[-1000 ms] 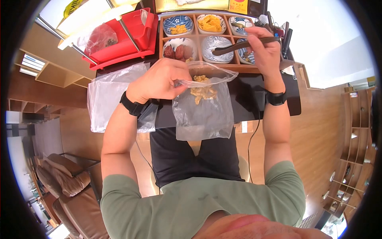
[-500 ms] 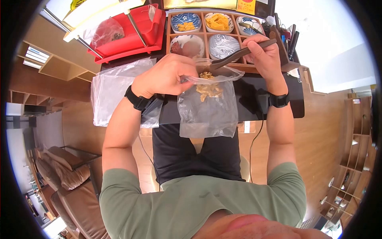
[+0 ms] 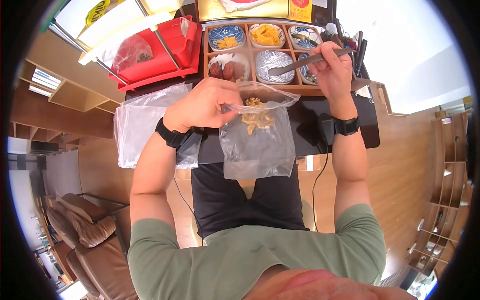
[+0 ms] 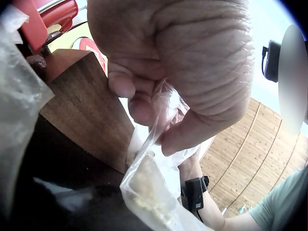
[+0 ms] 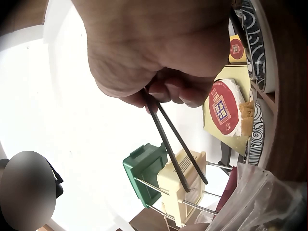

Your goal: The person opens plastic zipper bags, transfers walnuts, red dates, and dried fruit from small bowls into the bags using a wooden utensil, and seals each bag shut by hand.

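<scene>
The left hand [image 3: 207, 102] pinches the rim of a clear plastic bag [image 3: 257, 155] holding light-brown, walnut-like pieces [image 3: 257, 120]. In the left wrist view the thumb and fingers of the left hand [image 4: 178, 72] grip the gathered film. At upper right the right hand [image 3: 334, 70] holds a dark two-pronged tool [image 3: 300, 63], its tips over a wave-patterned bowl [image 3: 274, 59], away from the bag mouth. The right wrist view shows the prongs [image 5: 175, 139] slightly apart with nothing between them, below the right hand [image 5: 159, 53].
A wooden divided tray [image 3: 250, 50] holds bowls of yellow pieces [image 3: 266, 35], dark red fruit [image 3: 227, 70] and other food. Left of it stand a red bin [image 3: 165, 45] and more flat clear bags [image 3: 145, 125]. Pens [image 3: 361, 50] stand at the right; a cable [image 3: 320, 175] hangs down.
The tool's tips, at the bag mouth half a second ago, are now back over the wave-patterned bowl. The left hand keeps its hold on the bag. The head view has shifted slightly.
</scene>
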Demonstrator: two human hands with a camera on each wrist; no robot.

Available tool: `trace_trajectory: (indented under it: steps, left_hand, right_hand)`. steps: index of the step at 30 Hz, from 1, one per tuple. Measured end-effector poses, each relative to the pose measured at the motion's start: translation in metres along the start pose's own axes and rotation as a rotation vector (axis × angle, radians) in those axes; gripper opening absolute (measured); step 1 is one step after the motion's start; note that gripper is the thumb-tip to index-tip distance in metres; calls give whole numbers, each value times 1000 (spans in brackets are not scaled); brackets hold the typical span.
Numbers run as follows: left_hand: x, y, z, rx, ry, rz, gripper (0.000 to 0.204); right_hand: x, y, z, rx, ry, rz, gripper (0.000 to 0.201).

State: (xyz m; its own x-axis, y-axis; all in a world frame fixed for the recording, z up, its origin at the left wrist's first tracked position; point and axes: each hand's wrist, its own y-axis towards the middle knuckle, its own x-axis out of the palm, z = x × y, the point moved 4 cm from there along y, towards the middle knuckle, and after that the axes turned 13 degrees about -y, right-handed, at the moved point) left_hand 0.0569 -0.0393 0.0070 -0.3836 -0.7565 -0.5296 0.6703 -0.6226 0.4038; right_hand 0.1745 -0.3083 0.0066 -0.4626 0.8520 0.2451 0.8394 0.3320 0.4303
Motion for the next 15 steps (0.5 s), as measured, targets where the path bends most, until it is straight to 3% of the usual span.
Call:
trace_trajectory:
  steps: [15]
  left_hand:
    - [-1,2,3,-3,5,-3,11]
  right_hand:
    - [0,-1,0,55,-49,109,16]
